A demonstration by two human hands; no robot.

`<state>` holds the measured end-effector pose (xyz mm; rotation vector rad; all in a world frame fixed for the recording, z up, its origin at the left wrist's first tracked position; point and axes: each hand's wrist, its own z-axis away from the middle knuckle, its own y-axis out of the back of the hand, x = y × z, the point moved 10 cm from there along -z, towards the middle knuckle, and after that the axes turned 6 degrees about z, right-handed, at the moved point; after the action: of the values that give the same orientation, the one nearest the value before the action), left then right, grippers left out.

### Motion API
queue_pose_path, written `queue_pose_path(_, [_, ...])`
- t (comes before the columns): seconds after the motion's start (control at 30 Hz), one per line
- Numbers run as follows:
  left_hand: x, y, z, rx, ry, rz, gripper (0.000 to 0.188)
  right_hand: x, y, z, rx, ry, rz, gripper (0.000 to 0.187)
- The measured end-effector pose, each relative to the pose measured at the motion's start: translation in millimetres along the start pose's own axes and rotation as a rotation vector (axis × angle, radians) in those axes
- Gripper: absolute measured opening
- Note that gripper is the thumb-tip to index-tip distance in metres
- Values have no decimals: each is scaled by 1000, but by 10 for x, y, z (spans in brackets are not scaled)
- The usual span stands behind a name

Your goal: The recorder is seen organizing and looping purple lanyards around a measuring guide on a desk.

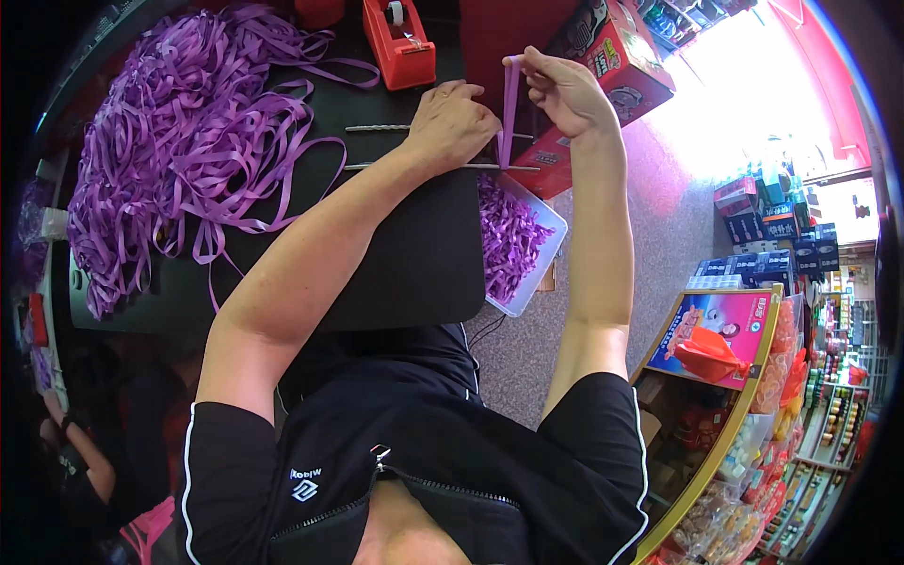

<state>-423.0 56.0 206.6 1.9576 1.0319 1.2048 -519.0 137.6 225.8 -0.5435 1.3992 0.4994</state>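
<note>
My right hand point(565, 92) is raised just past the table's right edge, thumb and fingers pinching a purple ribbon point(510, 113). From the pinch the ribbon hangs down, narrow and doubled, to a thin metal rod point(478, 167) that juts over the table edge. My left hand point(454, 124) lies at that edge with its fingers curled, beside the ribbon. What those fingers grip is hidden. A second, twisted-looking rod point(377, 127) passes under the left hand. Below both hands, a pale plastic bin point(548, 254) holds many short purple ribbon pieces point(508, 235).
A large tangled heap of purple ribbon point(188, 122) covers the left of the black table point(405, 264). A red tape dispenser point(400, 42) stands at the back. Red cartons point(621, 56) are beyond my right hand. A glass display case point(711, 377) and stocked shelves stand right; another person's arm point(89, 457) shows lower left.
</note>
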Motion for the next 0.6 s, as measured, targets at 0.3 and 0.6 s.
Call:
queue_pose_path(0.3, [-102,259,26,183,162,405,19,722,156,-323,11,-200,-124,25])
queue_pose_path(0.6, [153,329,71,229,-79,245,17,900,120,-380,-21,-226,-42,32])
